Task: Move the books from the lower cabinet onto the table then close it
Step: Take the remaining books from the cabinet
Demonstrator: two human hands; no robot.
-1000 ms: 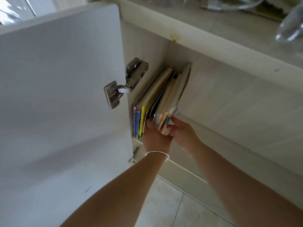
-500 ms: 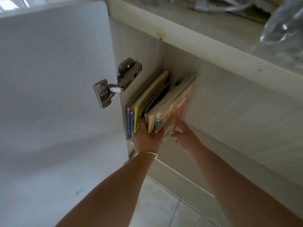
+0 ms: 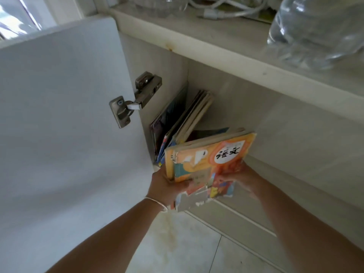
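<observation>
Left hand [image 3: 164,184], right hand [image 3: 246,174] gripping tattered glossy paperback stack [image 3: 208,160]

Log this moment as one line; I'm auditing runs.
left hand + right hand: hold orange books | remaining books: in cabinet | door: open

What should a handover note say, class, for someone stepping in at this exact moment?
Left hand: grips the spine end of a small stack of orange-covered books, top cover torn.
Right hand: holds the stack's other side.
The stack is at the mouth of the lower cabinet, tilted, not yet on the table.
Remaining books lean inside against the left wall.
Cabinet door is wide open.
Left: set this stack on the table, fetch the rest, shut the door.
</observation>
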